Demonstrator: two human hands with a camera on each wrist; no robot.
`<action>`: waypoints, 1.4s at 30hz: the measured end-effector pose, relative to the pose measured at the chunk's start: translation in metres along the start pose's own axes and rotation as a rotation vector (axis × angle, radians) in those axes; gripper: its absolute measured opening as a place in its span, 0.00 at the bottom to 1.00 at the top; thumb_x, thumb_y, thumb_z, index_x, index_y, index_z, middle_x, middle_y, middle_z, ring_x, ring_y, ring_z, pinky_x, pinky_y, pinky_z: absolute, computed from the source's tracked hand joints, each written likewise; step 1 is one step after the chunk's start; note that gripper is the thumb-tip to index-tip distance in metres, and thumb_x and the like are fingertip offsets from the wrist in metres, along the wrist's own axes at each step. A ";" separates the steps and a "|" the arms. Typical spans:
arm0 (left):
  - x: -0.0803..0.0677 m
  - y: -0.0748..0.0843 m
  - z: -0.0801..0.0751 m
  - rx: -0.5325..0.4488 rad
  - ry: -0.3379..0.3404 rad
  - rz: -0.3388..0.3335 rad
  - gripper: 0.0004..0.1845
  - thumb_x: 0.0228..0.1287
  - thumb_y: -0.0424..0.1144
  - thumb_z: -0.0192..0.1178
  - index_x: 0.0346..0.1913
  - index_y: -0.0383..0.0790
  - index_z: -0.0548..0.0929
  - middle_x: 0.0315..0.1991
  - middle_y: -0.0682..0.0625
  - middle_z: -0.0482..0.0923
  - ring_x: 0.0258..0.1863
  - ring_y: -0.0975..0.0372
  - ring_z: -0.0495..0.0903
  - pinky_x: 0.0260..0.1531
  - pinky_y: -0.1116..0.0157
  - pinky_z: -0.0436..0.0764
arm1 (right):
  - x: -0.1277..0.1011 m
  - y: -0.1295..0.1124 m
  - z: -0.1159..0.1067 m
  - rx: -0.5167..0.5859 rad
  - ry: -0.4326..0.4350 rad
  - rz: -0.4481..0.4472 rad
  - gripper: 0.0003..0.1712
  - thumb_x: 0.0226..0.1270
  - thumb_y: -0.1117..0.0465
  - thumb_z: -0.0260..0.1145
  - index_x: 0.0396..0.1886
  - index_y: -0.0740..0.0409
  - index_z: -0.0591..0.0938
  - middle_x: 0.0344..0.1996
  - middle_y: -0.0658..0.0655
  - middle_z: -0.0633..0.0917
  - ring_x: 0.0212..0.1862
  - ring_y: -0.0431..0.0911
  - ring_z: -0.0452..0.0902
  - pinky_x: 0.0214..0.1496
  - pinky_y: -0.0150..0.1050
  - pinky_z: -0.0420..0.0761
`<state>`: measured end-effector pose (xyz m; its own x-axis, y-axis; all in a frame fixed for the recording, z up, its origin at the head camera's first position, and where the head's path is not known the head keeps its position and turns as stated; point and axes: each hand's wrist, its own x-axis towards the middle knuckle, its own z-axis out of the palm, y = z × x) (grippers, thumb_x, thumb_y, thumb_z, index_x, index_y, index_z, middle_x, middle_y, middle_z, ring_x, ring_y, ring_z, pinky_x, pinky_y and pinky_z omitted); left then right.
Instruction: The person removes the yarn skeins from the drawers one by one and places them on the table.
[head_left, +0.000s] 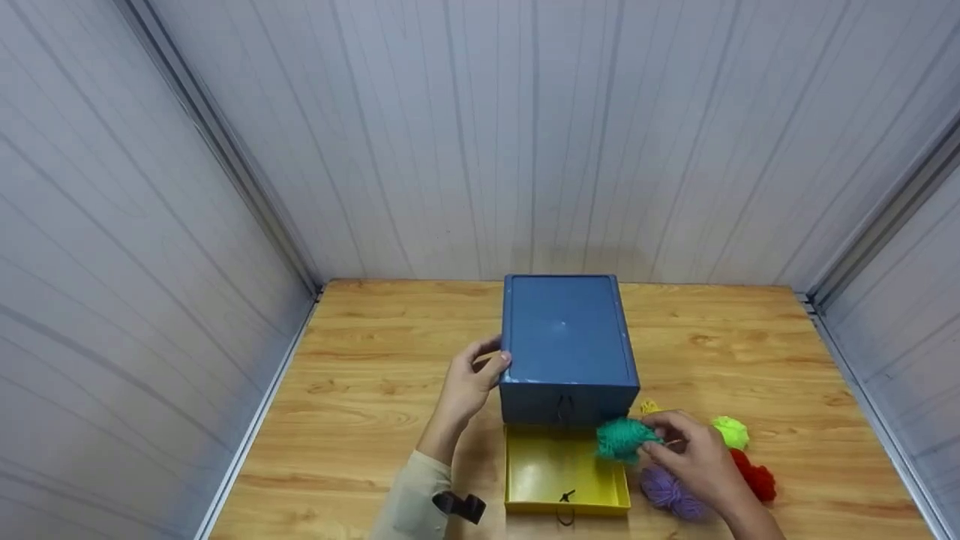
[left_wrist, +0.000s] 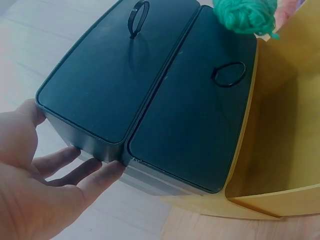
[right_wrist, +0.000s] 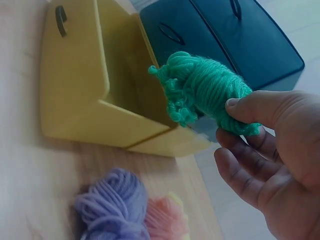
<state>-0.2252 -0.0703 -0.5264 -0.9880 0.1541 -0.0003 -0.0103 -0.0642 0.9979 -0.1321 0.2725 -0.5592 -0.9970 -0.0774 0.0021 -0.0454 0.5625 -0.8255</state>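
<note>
A small blue drawer cabinet (head_left: 566,330) stands on the wooden table, its two blue drawer fronts closed, each with a black loop pull. Beneath them the yellow bottom drawer (head_left: 540,476) is pulled out, and its visible floor is bare. My left hand (head_left: 466,382) rests against the cabinet's left side near the front, thumb at the top edge and fingertips (left_wrist: 102,175) on the side wall. Between thumb and fingers my right hand (head_left: 697,459) pinches one end of a green yarn skein (right_wrist: 210,90). In the head view the skein overlaps the drawer's right rear corner.
Right of the drawer lie a purple yarn skein (head_left: 667,491), a red one (head_left: 754,478) and a neon yellow-green one (head_left: 732,433). Yellow yarn (head_left: 650,407) shows beside the cabinet. Pink yarn (right_wrist: 165,218) appears in the right wrist view. Pale panel walls (head_left: 480,150) enclose the table.
</note>
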 end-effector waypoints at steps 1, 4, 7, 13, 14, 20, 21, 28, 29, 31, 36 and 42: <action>0.000 0.000 0.000 0.000 -0.002 -0.003 0.26 0.73 0.38 0.63 0.69 0.32 0.75 0.66 0.36 0.75 0.64 0.46 0.77 0.59 0.55 0.83 | -0.001 0.000 -0.002 -0.004 0.006 0.022 0.16 0.62 0.63 0.77 0.50 0.54 0.87 0.37 0.53 0.83 0.40 0.39 0.80 0.42 0.32 0.86; 0.001 0.002 -0.001 0.006 -0.007 -0.009 0.26 0.73 0.38 0.63 0.69 0.32 0.75 0.66 0.36 0.74 0.65 0.46 0.77 0.59 0.55 0.83 | -0.003 0.002 -0.007 -0.013 0.021 0.075 0.16 0.62 0.62 0.77 0.50 0.54 0.87 0.39 0.53 0.83 0.41 0.40 0.80 0.43 0.33 0.86; 0.001 0.003 -0.001 0.002 -0.008 -0.019 0.26 0.73 0.38 0.63 0.69 0.32 0.75 0.66 0.36 0.74 0.65 0.46 0.77 0.59 0.55 0.83 | -0.006 0.006 -0.011 -0.030 0.023 0.118 0.16 0.63 0.62 0.76 0.51 0.55 0.87 0.40 0.53 0.83 0.43 0.41 0.80 0.44 0.33 0.86; 0.001 0.003 0.000 -0.026 -0.007 -0.027 0.26 0.73 0.37 0.63 0.70 0.31 0.74 0.67 0.35 0.74 0.64 0.47 0.78 0.57 0.57 0.84 | -0.012 0.019 -0.019 -0.047 0.045 0.150 0.16 0.65 0.62 0.75 0.52 0.55 0.87 0.41 0.54 0.85 0.43 0.41 0.82 0.44 0.32 0.86; 0.000 0.003 -0.001 -0.030 -0.010 -0.027 0.26 0.73 0.37 0.63 0.70 0.30 0.74 0.67 0.35 0.73 0.63 0.48 0.78 0.57 0.57 0.84 | -0.014 0.021 -0.020 -0.051 0.054 0.149 0.16 0.65 0.61 0.75 0.52 0.55 0.87 0.41 0.54 0.85 0.43 0.40 0.82 0.44 0.32 0.86; 0.000 0.003 -0.001 -0.047 -0.021 -0.037 0.26 0.73 0.36 0.62 0.70 0.30 0.73 0.67 0.35 0.73 0.62 0.50 0.79 0.56 0.59 0.84 | -0.023 0.034 -0.028 -0.086 0.107 0.151 0.17 0.66 0.63 0.74 0.54 0.56 0.86 0.41 0.54 0.86 0.40 0.36 0.81 0.42 0.29 0.84; 0.000 0.004 -0.001 -0.048 -0.019 -0.041 0.26 0.73 0.36 0.62 0.70 0.31 0.74 0.67 0.36 0.73 0.62 0.50 0.79 0.56 0.59 0.84 | -0.024 0.036 -0.029 -0.092 0.110 0.156 0.17 0.66 0.63 0.74 0.55 0.56 0.86 0.41 0.54 0.86 0.40 0.35 0.81 0.42 0.28 0.84; 0.000 0.002 -0.001 -0.032 -0.001 -0.040 0.25 0.73 0.35 0.62 0.69 0.31 0.75 0.66 0.36 0.74 0.62 0.49 0.79 0.56 0.58 0.85 | -0.029 0.048 -0.039 -0.105 0.103 0.233 0.19 0.68 0.62 0.72 0.57 0.59 0.85 0.41 0.55 0.87 0.39 0.37 0.82 0.41 0.29 0.84; 0.001 0.002 0.000 -0.031 0.000 -0.042 0.25 0.73 0.35 0.63 0.69 0.32 0.75 0.66 0.36 0.74 0.62 0.49 0.79 0.56 0.58 0.85 | -0.031 0.050 -0.041 -0.099 0.101 0.246 0.19 0.68 0.62 0.72 0.58 0.59 0.85 0.41 0.56 0.87 0.39 0.37 0.83 0.40 0.29 0.84; 0.001 0.001 0.000 -0.030 -0.004 -0.036 0.25 0.73 0.35 0.62 0.69 0.31 0.75 0.66 0.36 0.74 0.62 0.49 0.79 0.55 0.58 0.85 | -0.034 0.054 -0.042 -0.090 0.101 0.270 0.20 0.68 0.63 0.72 0.58 0.60 0.84 0.41 0.56 0.87 0.38 0.37 0.84 0.40 0.30 0.85; 0.000 0.000 0.000 -0.032 -0.005 -0.032 0.25 0.73 0.35 0.62 0.69 0.31 0.75 0.66 0.35 0.74 0.62 0.49 0.79 0.56 0.58 0.84 | -0.042 0.066 -0.043 -0.035 0.106 0.326 0.22 0.67 0.64 0.73 0.59 0.62 0.83 0.42 0.58 0.88 0.39 0.41 0.87 0.40 0.35 0.88; 0.000 0.001 -0.001 -0.040 0.000 -0.034 0.25 0.73 0.36 0.63 0.69 0.32 0.75 0.66 0.36 0.75 0.62 0.49 0.79 0.56 0.57 0.84 | -0.047 0.077 -0.046 0.009 0.118 0.372 0.25 0.66 0.60 0.75 0.60 0.65 0.82 0.50 0.63 0.88 0.40 0.44 0.88 0.43 0.39 0.88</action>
<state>-0.2256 -0.0710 -0.5259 -0.9871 0.1565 -0.0346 -0.0504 -0.0984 0.9939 -0.0918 0.3574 -0.5973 -0.9456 0.2261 -0.2341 0.3208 0.5268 -0.7871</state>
